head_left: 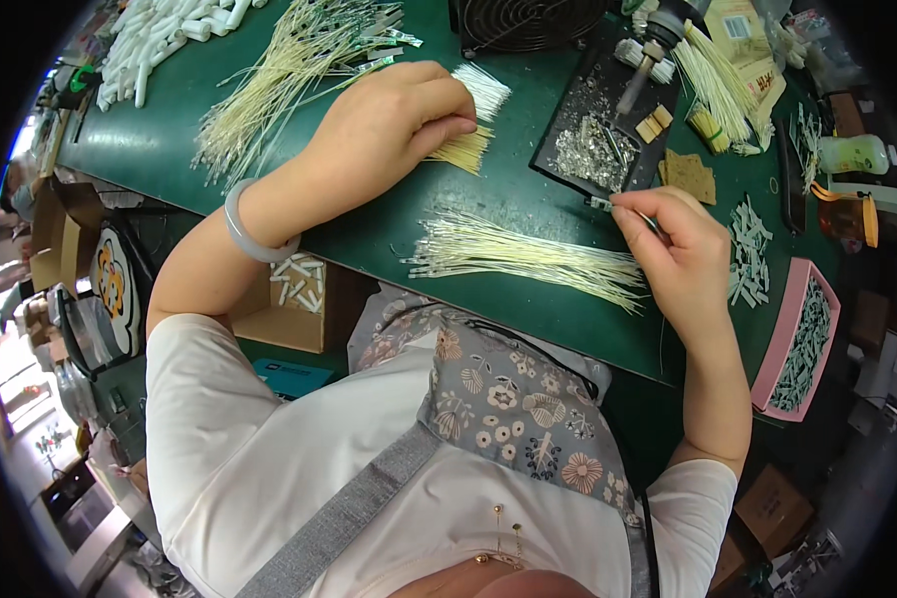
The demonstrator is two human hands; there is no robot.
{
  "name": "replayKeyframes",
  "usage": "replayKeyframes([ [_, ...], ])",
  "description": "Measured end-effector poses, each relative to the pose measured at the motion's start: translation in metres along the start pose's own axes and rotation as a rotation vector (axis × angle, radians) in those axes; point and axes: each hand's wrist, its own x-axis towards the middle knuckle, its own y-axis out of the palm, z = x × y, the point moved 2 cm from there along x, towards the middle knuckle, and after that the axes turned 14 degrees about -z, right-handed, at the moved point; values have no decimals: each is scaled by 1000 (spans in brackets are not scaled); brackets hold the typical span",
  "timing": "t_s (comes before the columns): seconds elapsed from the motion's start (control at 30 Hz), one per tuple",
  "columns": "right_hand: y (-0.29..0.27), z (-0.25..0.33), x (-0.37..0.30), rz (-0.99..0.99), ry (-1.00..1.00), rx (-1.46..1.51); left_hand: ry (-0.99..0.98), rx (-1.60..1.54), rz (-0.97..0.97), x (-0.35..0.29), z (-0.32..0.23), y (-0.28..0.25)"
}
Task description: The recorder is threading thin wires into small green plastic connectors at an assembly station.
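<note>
My left hand (pixel 416 108) is closed, fingertips pressed together over a bundle of short yellow wires (pixel 465 152); what it pinches, if anything, is hidden. White wires (pixel 484 92) lie just beyond that hand. Between thumb and fingers, my right hand (pixel 676 239) pinches a small circuit board (pixel 599 203), whose end sticks out to the left. The board is close to the near edge of a black tray (pixel 558 149) with silvery solder scraps (pixel 590 154). A soldering iron (pixel 640 78) points down at the tray. Below, long pale yellow wires (pixel 528 261) lie across the green table.
A large bundle of wired parts (pixel 289 85) and white tubes (pixel 169 35) occupy the far left. A black fan (pixel 528 22) stands at the back. On the right are loose grey pieces (pixel 748 254), a pink bin (pixel 764 384) of similar pieces and a brown sponge (pixel 690 177).
</note>
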Motion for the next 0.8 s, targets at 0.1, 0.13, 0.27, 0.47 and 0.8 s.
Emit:
replayKeyframes([
  [0.1, 2, 2, 0, 18, 54, 19, -130, -88, 17, 1, -4, -3],
  [0.13, 3, 3, 1, 31, 112, 31, -173, -167, 37, 4, -6, -4],
  [0.27, 17, 2, 0, 4, 148, 151, -437, -439, 140, 7, -24, 2],
  [0.47, 29, 3, 4, -29, 150, 237, -147, -380, 91, 15, -40, 18],
  [0.8, 22, 1, 3, 1, 149, 260, -194, -474, 137, 18, -44, 27],
])
